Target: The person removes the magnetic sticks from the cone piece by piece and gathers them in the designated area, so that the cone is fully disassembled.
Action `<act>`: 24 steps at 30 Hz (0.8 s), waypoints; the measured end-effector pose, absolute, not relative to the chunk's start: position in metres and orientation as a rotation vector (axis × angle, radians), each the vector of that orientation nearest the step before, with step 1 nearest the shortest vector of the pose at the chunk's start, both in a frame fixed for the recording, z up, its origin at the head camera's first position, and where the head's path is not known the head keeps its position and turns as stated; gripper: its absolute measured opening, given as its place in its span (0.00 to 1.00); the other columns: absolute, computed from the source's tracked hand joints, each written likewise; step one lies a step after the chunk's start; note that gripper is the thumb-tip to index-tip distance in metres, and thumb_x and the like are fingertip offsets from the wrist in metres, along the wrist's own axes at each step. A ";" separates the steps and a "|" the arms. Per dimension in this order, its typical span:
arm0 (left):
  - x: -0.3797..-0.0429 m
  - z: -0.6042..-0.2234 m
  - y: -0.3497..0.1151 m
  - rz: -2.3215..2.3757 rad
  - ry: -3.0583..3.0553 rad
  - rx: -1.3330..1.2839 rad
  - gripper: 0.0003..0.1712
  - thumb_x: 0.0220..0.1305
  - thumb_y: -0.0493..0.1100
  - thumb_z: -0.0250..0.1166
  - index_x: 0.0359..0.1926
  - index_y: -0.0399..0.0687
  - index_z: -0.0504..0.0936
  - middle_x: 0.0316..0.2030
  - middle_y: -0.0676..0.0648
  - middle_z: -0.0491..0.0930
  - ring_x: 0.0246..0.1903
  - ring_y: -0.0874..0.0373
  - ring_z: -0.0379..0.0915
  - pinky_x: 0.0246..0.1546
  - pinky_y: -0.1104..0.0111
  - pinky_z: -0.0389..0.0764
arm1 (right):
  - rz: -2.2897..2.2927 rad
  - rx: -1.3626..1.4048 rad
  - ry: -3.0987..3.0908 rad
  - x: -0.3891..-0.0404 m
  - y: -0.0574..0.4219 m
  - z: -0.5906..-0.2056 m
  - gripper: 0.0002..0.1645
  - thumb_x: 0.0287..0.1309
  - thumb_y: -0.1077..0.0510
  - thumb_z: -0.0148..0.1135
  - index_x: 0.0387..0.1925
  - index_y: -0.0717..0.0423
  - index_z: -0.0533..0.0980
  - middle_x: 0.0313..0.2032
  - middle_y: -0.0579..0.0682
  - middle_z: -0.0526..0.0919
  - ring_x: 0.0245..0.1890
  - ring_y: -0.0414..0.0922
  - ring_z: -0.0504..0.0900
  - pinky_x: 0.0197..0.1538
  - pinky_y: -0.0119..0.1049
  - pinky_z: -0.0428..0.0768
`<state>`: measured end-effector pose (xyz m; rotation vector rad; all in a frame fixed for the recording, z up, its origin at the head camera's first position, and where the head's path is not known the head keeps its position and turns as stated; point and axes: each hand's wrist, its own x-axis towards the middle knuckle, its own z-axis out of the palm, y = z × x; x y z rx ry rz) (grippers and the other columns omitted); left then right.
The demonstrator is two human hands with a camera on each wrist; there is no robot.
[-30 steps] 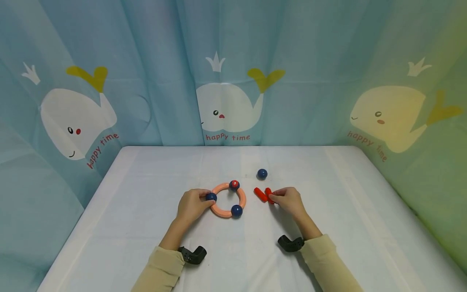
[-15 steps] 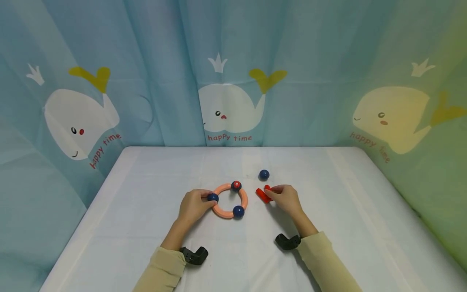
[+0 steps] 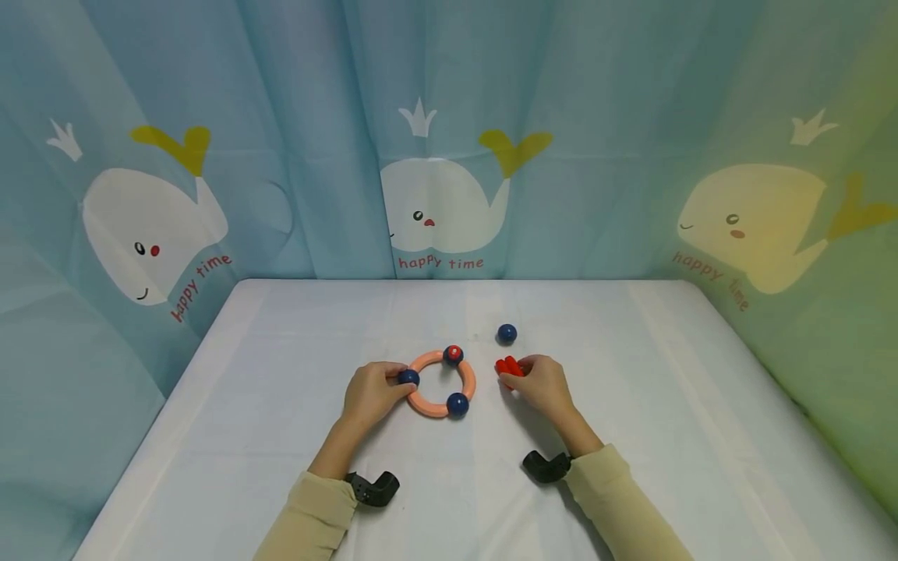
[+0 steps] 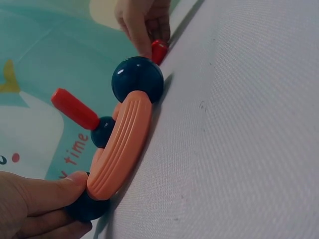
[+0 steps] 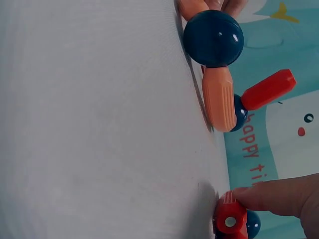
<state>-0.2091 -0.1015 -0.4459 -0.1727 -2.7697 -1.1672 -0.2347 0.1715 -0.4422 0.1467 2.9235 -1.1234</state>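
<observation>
A ring of curved orange rods (image 4: 124, 144) joined by dark blue balls (image 3: 457, 405) lies on the white table. One short red rod (image 4: 75, 108) stands up from the ring's far ball (image 4: 102, 131). My left hand (image 3: 375, 395) pinches the ring's left ball (image 3: 408, 379) between thumb and fingers. To the right of the ring, my right hand (image 3: 547, 386) pinches two short red rods (image 3: 510, 366) lying side by side. In the right wrist view a round, pale metallic end shows on one red rod (image 5: 230, 209), with a digit on its side.
A loose blue ball (image 3: 507, 334) rests on the table (image 3: 316, 312) just beyond the red rods. A curtain (image 3: 323, 140) with printed whales rises behind the table and along both sides. Each wrist wears a black camera mount (image 3: 375, 489).
My right hand has drawn the two red rods together, from a spread V to side by side, shifting slightly left. The left hand stays on the ring's ball.
</observation>
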 end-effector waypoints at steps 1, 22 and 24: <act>-0.209 -0.446 -0.101 -1.167 -2.773 -0.175 0.20 0.49 0.45 0.72 0.44 0.41 0.83 0.38 0.47 0.83 0.40 0.54 0.78 0.43 0.60 0.75 | -1.118 0.148 2.932 -0.234 0.172 -0.442 0.25 0.47 0.53 0.68 0.40 0.71 0.76 0.34 0.58 0.79 0.30 0.49 0.74 0.32 0.37 0.77; -0.211 -0.442 -0.097 -1.109 -2.818 -0.204 0.29 0.49 0.48 0.71 0.53 0.42 0.79 0.48 0.43 0.78 0.51 0.47 0.71 0.50 0.56 0.71 | -1.060 0.155 3.091 -0.228 0.168 -0.434 0.29 0.51 0.50 0.66 0.41 0.75 0.75 0.34 0.64 0.76 0.33 0.55 0.74 0.36 0.44 0.75; -0.215 -0.442 -0.094 -1.078 -2.836 -0.236 0.31 0.49 0.50 0.71 0.55 0.44 0.77 0.51 0.43 0.77 0.53 0.47 0.70 0.51 0.55 0.70 | -1.096 0.092 3.129 -0.230 0.167 -0.432 0.31 0.50 0.52 0.67 0.45 0.76 0.74 0.39 0.66 0.76 0.39 0.57 0.75 0.42 0.47 0.75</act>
